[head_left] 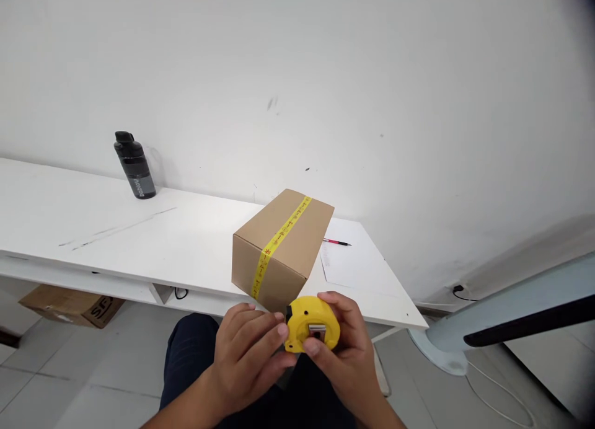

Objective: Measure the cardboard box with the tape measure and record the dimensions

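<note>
Right hand [348, 353] cupped round the yellow tape measure [310, 323], thumb on its face; left hand [246, 354] half-curled, fingertips pinching its left edge; dead ahead, cardboard box [283, 249] on the white table [139, 243], long axis running away rightward.

Tape measure [310, 325] sides hidden by fingers [260, 328]; floor box [69, 305] half hidden under table [139, 246].

Yellow tape measure [310, 323], compact case w/ metal clip facing cam, held mid-air above lap [195, 354].
</note>
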A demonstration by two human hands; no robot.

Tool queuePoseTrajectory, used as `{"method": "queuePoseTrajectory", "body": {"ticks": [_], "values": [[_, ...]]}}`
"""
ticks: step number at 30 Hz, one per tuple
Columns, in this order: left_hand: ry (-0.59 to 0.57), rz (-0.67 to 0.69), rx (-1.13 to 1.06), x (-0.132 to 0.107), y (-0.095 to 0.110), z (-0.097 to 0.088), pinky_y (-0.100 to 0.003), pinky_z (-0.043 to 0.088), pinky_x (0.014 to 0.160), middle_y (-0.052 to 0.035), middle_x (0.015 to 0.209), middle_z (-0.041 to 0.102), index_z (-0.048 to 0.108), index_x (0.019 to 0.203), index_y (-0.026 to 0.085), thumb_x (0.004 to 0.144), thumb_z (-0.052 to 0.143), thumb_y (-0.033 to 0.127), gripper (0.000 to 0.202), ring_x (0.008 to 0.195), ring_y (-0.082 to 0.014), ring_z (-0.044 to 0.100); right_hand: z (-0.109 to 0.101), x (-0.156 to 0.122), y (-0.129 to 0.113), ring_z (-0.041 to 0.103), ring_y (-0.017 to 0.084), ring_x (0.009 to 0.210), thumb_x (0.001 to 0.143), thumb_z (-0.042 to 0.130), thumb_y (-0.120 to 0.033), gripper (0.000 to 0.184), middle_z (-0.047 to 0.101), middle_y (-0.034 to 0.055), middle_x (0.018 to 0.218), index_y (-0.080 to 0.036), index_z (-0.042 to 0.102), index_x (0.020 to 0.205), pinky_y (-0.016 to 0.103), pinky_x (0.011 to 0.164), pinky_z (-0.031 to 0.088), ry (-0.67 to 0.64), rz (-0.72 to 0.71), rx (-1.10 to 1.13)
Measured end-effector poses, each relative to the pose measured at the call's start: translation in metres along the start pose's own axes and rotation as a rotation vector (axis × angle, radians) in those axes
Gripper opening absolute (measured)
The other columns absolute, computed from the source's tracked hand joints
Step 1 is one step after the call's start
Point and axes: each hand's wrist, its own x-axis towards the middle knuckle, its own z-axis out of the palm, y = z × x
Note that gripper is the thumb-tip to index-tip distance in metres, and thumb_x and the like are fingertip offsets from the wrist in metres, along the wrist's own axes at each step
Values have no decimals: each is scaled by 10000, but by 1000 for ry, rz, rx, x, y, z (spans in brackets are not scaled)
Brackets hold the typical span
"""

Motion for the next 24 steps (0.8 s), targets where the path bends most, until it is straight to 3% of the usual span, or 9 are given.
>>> {"method": "queuePoseTrajectory", "body": {"ticks": [3, 8, 12, 16, 21, 24], "values": [[-51, 25, -26, 9, -2, -3, -360, 531, 928, -64, 963, 744, 599, 1214, 141, 960, 614, 277, 288, 898, -160, 693, 1, 2, 0, 656, 130, 657, 800, 806, -258, 402, 707, -30, 853, -335, 612, 1143, 211, 595, 551, 16, 13, 21], [-34, 12, -6, 15, -2, -2, -347, 519, 924, -70, 965, 757, 617, 1155, 131, 932, 656, 204, 239, 895, -148, 707, 6, 0, 10, 657, 131, 673, 812, 801, -302, 416, 707, -21, 868, -308, 575, 1161, 224, 627, 556, 100, 65, 98], [-42, 107, 120, 25, -10, -10, -360, 482, 976, -55, 955, 787, 643, 1129, 150, 941, 645, 164, 188, 827, -123, 725, 7, 3, 10, 660, 128, 667, 778, 833, -303, 482, 713, -26, 857, -303, 547, 1167, 220, 615, 554, 125, 82, 127], [-44, 117, 236, 40, -53, -22, -370, 475, 982, -27, 974, 788, 636, 1122, 202, 923, 639, 101, 224, 835, -124, 724, -2, 21, 3, 676, 136, 656, 735, 863, -305, 514, 707, -31, 821, -286, 544, 1139, 221, 589, 554, 206, 25, 95], [129, -163, 222, 50, -132, -27, -350, 541, 905, -54, 1051, 734, 656, 1078, 222, 926, 643, 160, 165, 1028, -176, 683, -22, 38, 7, 713, 159, 841, 722, 873, -299, 547, 717, 19, 994, -267, 556, 1166, 265, 731, 593, 420, -78, 34], [122, -294, 130, 47, -153, -25, -323, 561, 865, -43, 1053, 711, 674, 1059, 220, 938, 634, 200, 129, 957, -153, 682, -26, 36, 15, 716, 166, 883, 737, 861, -280, 535, 711, 39, 1038, -255, 566, 1182, 275, 753, 599, 468, -113, -20]]}}
